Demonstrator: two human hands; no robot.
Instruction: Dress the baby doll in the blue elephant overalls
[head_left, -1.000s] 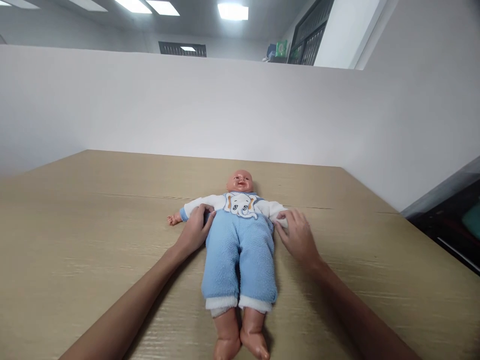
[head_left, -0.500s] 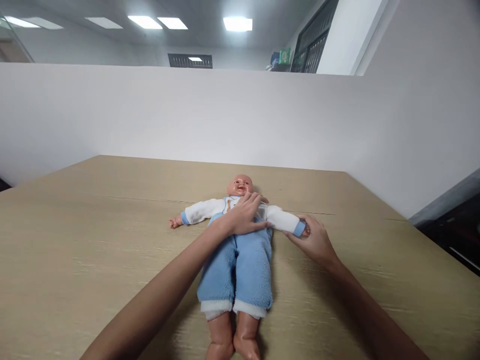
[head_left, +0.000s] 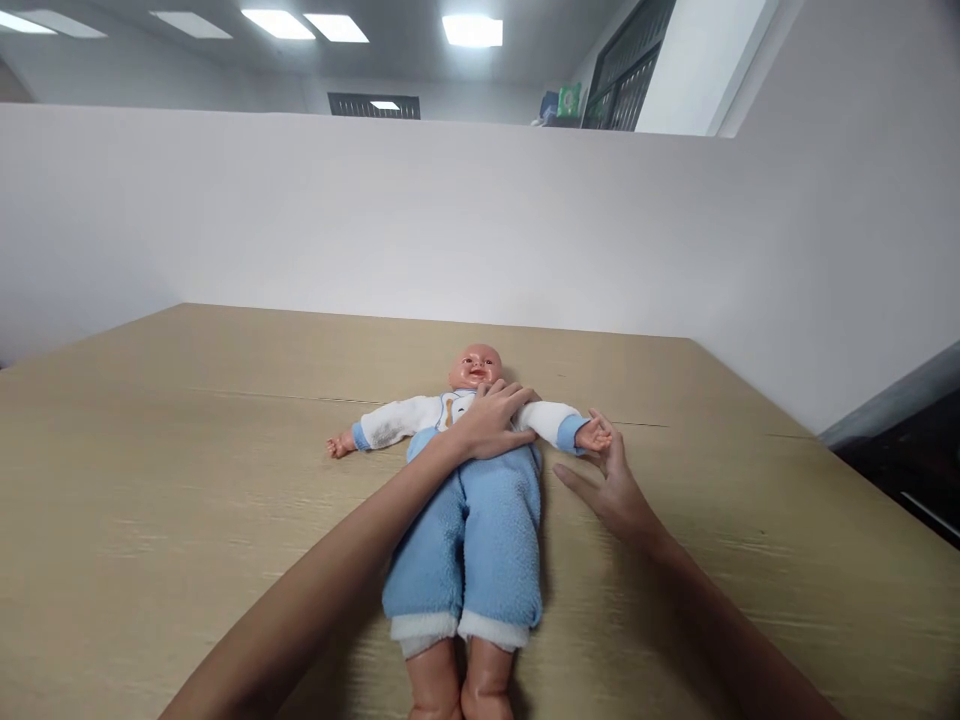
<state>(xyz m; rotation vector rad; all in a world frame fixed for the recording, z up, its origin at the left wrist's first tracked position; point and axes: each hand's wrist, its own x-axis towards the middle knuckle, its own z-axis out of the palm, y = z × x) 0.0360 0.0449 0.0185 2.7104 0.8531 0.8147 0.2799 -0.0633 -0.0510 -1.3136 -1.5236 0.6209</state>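
A baby doll (head_left: 480,520) lies on its back on the wooden table (head_left: 187,480), head pointing away from me. It wears blue fleece trousers and a white top with blue cuffs, and both arms are spread out. My left hand (head_left: 491,420) lies flat on the doll's chest with fingers stretched out toward its right-side shoulder. My right hand (head_left: 611,490) rests on the table beside the doll's right-side arm, fingers apart, fingertips touching the doll's small hand (head_left: 595,436). Neither hand holds anything.
A white partition wall (head_left: 375,220) stands behind the table's far edge. The table's right edge runs diagonally at the right, with a dark gap and dark furniture (head_left: 907,470) beyond it. Ceiling lights show above the partition.
My right hand has let go of the doll's cuff and opened, now just touching the doll's hand. Before that, my left hand crossed from the doll's left side onto its chest.
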